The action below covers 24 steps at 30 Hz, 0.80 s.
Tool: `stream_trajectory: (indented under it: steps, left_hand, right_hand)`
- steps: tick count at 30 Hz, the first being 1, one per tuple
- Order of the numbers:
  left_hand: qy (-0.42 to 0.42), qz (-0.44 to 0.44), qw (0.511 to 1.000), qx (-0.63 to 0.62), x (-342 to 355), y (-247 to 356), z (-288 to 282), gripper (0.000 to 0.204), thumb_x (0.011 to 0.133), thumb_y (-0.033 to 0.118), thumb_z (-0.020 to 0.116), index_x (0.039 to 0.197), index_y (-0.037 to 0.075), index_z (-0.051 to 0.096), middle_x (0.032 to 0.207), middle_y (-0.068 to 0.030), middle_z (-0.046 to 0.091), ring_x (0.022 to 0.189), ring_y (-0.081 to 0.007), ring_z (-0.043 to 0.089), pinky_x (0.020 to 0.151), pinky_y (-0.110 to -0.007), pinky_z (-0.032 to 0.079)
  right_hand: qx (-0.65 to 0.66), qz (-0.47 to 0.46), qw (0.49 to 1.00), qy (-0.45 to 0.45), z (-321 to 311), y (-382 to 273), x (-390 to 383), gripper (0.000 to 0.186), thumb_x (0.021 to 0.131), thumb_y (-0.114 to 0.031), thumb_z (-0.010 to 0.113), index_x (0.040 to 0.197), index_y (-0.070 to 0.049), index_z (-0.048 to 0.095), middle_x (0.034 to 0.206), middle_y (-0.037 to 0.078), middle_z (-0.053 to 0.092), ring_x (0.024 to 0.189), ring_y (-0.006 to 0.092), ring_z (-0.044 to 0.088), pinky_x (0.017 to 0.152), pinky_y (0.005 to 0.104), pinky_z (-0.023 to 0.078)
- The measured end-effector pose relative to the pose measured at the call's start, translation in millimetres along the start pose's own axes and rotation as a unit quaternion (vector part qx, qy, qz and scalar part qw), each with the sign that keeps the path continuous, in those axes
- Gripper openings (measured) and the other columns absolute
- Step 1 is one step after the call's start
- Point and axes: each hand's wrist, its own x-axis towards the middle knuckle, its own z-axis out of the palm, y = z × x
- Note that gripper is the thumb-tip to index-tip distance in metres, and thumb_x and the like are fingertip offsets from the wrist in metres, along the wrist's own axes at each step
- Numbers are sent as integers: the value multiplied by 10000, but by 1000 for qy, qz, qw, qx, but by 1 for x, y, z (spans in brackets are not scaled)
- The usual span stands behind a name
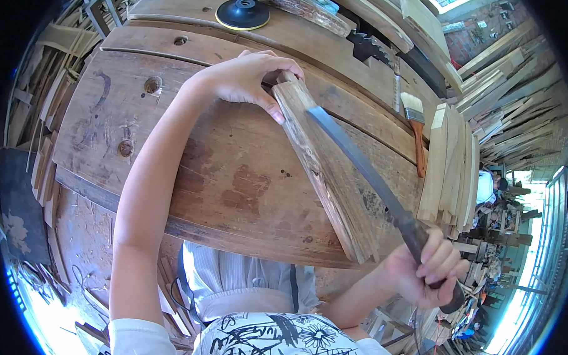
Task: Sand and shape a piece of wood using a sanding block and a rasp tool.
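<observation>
A rough wooden board (pixel 322 160) with a bark-like edge lies slantwise on the workbench (pixel 234 157). Its near end reaches the bench's front edge. My left hand (pixel 253 79) grips the far end, thumb on the left side and fingers curled over the top. In my right hand (pixel 428 270), fingers wrapped round its dark handle, is a long-bladed knife (pixel 366 165). The narrow grey blade slants up and left above the board, its tip close to the board's far part; whether it touches the wood I cannot tell.
Toward the bench's right end lie a paintbrush (pixel 414 126) and several pale wooden strips (pixel 444 161). A round black sanding pad (pixel 243 13) and a toothed saw blade (pixel 371 48) are at the back. Stacked timber (pixel 518 98) fills the right side.
</observation>
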Motion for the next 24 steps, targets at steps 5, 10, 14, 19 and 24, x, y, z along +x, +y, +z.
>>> stream_trajectory:
  steps: [5, 10, 14, 19, 24]
  left_hand:
    - [-9, -17, 999, 41, 1, 9, 0, 726, 512, 268, 825, 1158, 182, 504, 1131, -64, 518, 1125, -273, 391, 962, -387, 293]
    - [-10, -27, 998, 54, 4, 12, 2, 727, 505, 255, 827, 1155, 180, 509, 1138, -68, 519, 1118, -277, 399, 966, -395, 293]
    - [27, 52, 998, 26, 4, -4, 3, 676, 526, 281, 812, 1113, 119, 518, 1008, -53, 596, 974, -225, 534, 870, -334, 365]
    - [28, 47, 998, 32, 5, -6, 7, 664, 539, 256, 818, 1113, 103, 523, 1002, -60, 595, 947, -198, 544, 855, -313, 388]
    - [35, 52, 998, 26, 3, -5, 6, 665, 539, 255, 819, 1110, 89, 523, 1013, -70, 596, 938, -200, 550, 851, -313, 391]
  right_hand:
    - [38, 22, 998, 41, -12, -36, 5, 117, 757, -87, 500, 685, -97, 409, 466, -26, 405, 396, 59, 390, 475, 196, 353]
    - [17, -11, 999, 41, -4, -12, 0, 145, 762, -86, 485, 671, -115, 376, 482, -27, 405, 405, 57, 387, 476, 198, 357]
    - [21, 12, 1000, 8, 0, 16, -2, 114, 790, -121, 482, 710, -102, 403, 520, -23, 400, 450, 77, 394, 531, 250, 337]
    - [12, 2, 999, 33, -6, -4, -5, 101, 787, -120, 489, 724, -95, 413, 510, -24, 407, 431, 65, 386, 504, 226, 350]
    - [19, 19, 999, 28, -5, -26, 2, 179, 755, -95, 502, 638, -123, 369, 472, -36, 370, 422, 60, 373, 477, 208, 338]
